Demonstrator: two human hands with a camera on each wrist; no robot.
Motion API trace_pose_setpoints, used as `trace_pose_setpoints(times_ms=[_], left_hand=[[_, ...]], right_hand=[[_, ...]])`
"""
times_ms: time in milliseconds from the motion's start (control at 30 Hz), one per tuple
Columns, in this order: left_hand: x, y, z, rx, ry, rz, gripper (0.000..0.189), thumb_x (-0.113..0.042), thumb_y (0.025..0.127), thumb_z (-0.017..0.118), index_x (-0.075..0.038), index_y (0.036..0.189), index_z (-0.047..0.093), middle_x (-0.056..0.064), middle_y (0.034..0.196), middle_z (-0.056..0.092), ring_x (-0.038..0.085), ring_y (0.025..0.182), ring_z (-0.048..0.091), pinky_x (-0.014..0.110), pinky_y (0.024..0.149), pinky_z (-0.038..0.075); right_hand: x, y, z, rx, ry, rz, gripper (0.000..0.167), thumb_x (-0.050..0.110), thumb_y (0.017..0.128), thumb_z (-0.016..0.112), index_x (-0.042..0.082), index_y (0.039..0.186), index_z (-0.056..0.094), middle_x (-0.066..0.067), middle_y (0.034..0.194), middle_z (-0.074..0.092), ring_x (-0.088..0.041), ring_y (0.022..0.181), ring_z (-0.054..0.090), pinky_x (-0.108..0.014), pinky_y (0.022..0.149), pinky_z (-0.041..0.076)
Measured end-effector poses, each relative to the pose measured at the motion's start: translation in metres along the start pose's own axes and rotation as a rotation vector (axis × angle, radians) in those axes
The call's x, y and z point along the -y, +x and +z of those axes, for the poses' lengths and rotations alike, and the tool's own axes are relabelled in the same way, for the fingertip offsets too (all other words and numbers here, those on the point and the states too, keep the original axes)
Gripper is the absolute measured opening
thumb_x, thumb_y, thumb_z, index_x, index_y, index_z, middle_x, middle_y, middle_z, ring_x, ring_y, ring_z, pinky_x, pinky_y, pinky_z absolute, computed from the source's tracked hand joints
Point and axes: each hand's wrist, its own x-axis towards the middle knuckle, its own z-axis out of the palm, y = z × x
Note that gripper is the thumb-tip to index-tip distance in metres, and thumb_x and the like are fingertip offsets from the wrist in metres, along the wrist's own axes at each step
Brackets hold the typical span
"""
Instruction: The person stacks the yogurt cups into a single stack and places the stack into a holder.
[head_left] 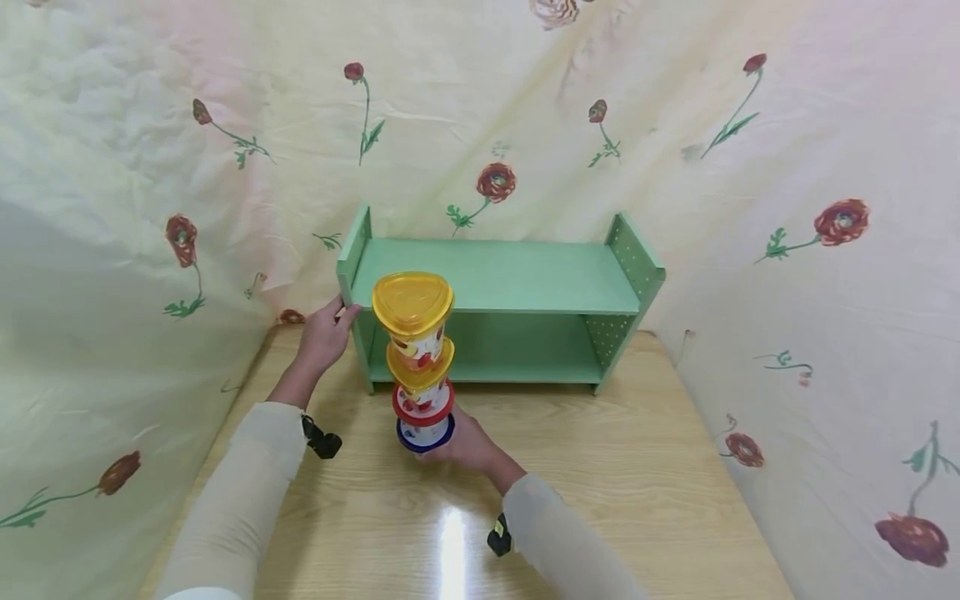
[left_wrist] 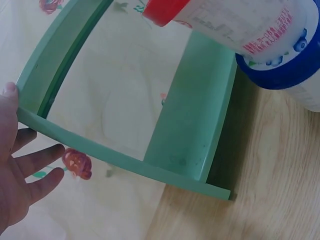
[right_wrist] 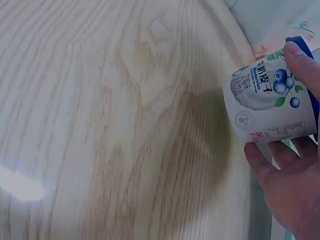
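My right hand [head_left: 468, 442] grips the bottom of a tilted stack of yogurt cups, around the blue-lidded cup [right_wrist: 267, 100], printed with blueberries. Above that come a red-lidded cup [head_left: 423, 403], then a yellow-lidded cup [head_left: 422, 367] and another yellow-lidded cup [head_left: 414, 310] on top. The stack is held in front of the left part of a green two-tier shelf [head_left: 495, 271]. At the shelf's left side panel [left_wrist: 115, 154], my left hand [head_left: 325, 337] holds the edge between thumb and fingers; its other fingers [left_wrist: 47, 187] are spread outside the panel.
The shelf stands on a light wood table [head_left: 600, 467] against a back wall of flowered cloth [head_left: 435, 125]. More flowered cloth hangs at both sides. The shelf's raised right panel [head_left: 637, 258] has small holes. A bright reflection lies on the table near its front.
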Motion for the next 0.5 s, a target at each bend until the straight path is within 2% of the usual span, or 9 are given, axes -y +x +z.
trace_pose_setpoints(times_ms=[267, 500], left_hand=[[0.0, 0.0, -0.002, -0.009, 0.016, -0.026, 0.065, -0.051, 0.105, 0.044, -0.009, 0.155, 0.04, 0.021, 0.147, 0.05, 0.044, 0.117, 0.061, 0.058, 0.094, 0.05], [-0.004, -0.001, -0.002, -0.003, 0.02, -0.031, 0.064, -0.05, 0.105, 0.045, -0.01, 0.155, 0.04, 0.022, 0.145, 0.052, 0.044, 0.116, 0.061, 0.058, 0.092, 0.051]], right_hand=[[-0.001, -0.004, -0.014, -0.021, -0.035, 0.009, 0.093, 0.017, 0.071, 0.094, 0.038, 0.144, 0.04, 0.012, 0.136, 0.056, -0.015, 0.128, 0.053, -0.045, 0.108, 0.042], [0.003, -0.004, -0.027, -0.03, -0.023, -0.019, 0.089, 0.016, 0.071, 0.094, 0.036, 0.142, 0.044, 0.011, 0.136, 0.057, -0.016, 0.127, 0.054, -0.046, 0.109, 0.041]])
